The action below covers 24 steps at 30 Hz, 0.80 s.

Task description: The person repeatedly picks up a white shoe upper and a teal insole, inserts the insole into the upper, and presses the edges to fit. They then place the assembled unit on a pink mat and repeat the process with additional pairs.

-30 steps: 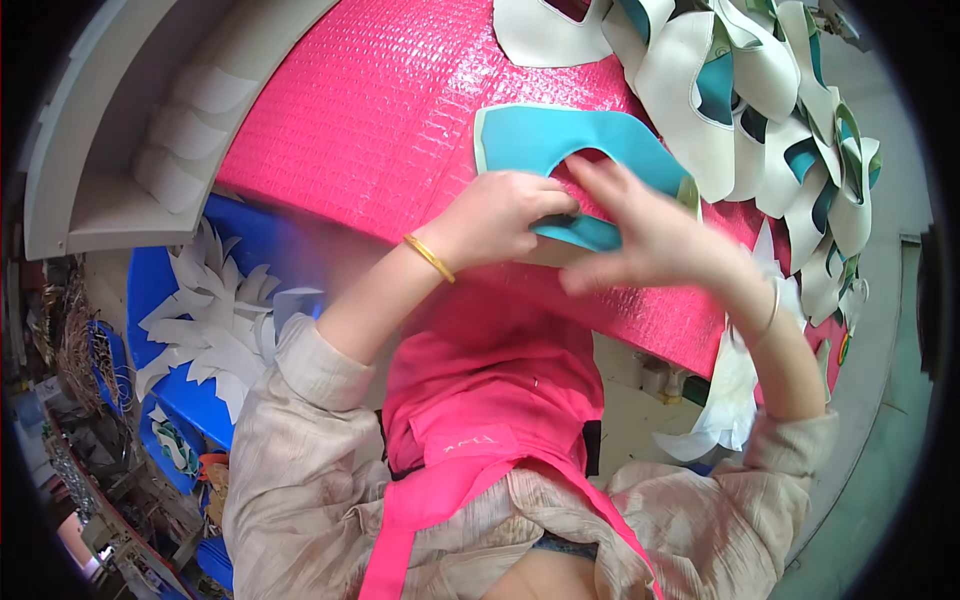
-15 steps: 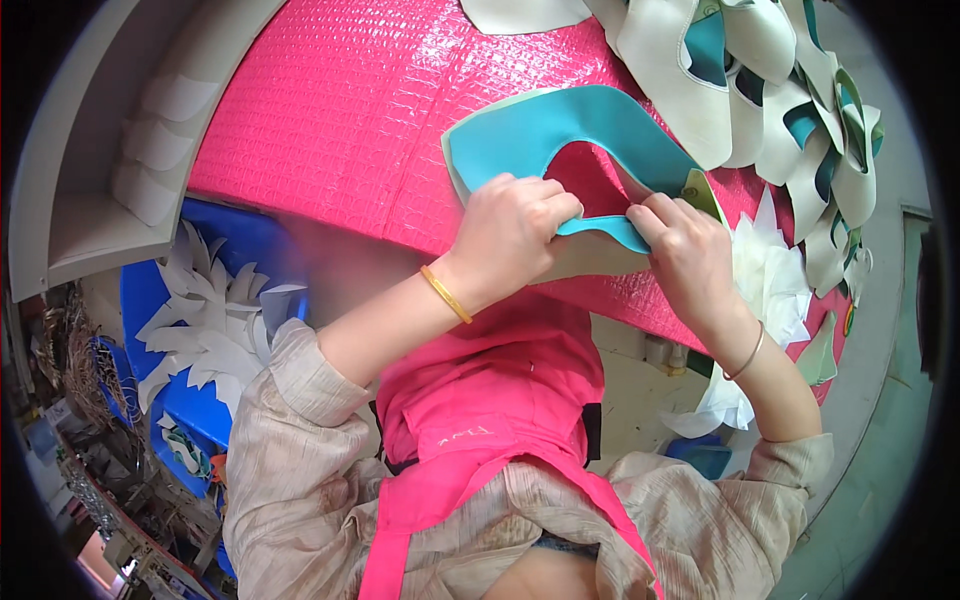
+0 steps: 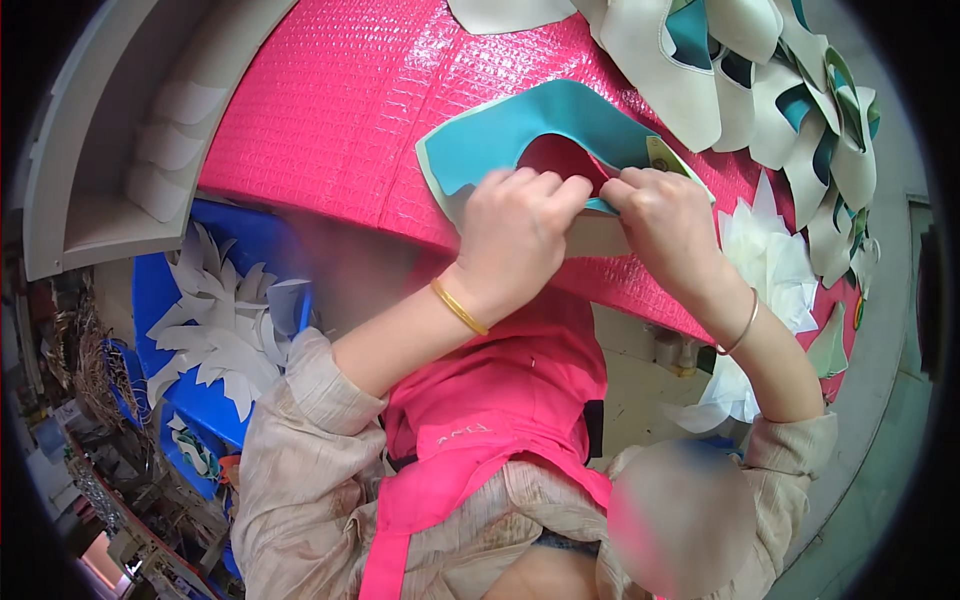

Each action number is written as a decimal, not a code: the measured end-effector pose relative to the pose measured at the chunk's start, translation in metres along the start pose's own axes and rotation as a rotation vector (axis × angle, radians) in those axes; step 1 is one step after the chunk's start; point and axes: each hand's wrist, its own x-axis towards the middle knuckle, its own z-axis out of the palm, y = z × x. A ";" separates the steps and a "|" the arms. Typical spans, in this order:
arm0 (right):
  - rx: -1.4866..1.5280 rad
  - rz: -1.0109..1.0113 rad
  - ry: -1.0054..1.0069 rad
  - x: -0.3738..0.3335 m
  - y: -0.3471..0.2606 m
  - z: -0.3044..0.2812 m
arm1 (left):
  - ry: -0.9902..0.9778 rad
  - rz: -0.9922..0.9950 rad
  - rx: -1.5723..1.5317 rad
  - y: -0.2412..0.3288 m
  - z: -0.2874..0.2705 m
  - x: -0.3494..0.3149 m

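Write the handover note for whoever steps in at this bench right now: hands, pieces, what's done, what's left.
Left hand: pinching the inner curved edge of the teal cut-out piece.
Right hand: pinching the same edge just beside it, fingertips nearly meeting.
The piece lies on the pink textured table cover, near its front edge, a paler layer showing along its rim.
The pile of cream and teal pieces lies at the far right; white cut pieces sit in the blue bin lower left.
Done: the edge is gripped by both hands. Left: probably the rest of that curved edge; I can't tell how far along it is.
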 end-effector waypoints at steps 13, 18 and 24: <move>0.061 0.024 0.000 -0.001 0.001 0.000 | 0.077 -0.001 -0.319 -0.018 -0.002 -0.009; 0.049 0.021 -0.031 -0.004 0.003 -0.001 | 0.106 0.114 -0.057 -0.015 0.008 -0.010; -0.008 -0.022 0.005 -0.008 0.007 0.004 | 0.020 0.155 0.049 -0.017 0.007 -0.007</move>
